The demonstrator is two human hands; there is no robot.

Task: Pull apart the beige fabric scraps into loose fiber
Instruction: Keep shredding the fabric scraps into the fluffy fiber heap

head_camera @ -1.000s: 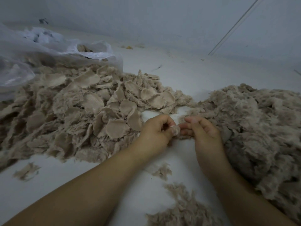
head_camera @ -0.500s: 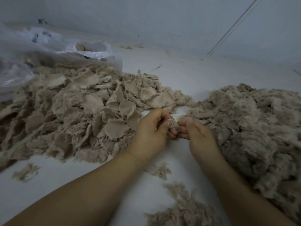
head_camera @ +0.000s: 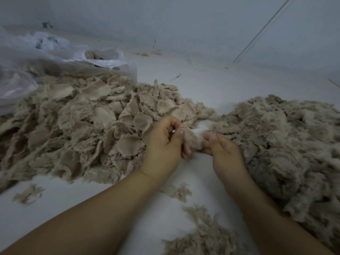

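Scrap (head_camera: 192, 139) sits stretched between the two hands, just above the white table (head_camera: 193, 173), with the heap of untouched scraps (head_camera: 88, 122) to the left and the fiber pile (head_camera: 287, 144) to the right. Nearest the camera, loose tufts (head_camera: 206, 234) lie scattered on the bare surface between the forearms. The left hand (head_camera: 163, 146) is curled, thumb and forefinger pinching one end of the scrap; the right hand (head_camera: 223, 153) pinches the other end with its fingers folded under.

To do this pull well, I would judge that each pinch should stay close to the middle of the piece, so the fabric gives way there and does not merely slip through the fingers. Short tugs sideways, then a fresh grip on each half, ought to open it evenly; one long yank would likely leave a dense lump.

The held piece looks fuzzy and soft, already fraying into a loose wad. The scraps beyond are flat, rounded, petal-like discs with smooth faces and ragged, fluffy edges, heaped in overlapping layers. The fiber pile is shaggy, with no clear shapes left in it. Farther back, a thin clear plastic bag (head_camera: 103, 59) lies crumpled against the heap, with more beige pieces showing inside it
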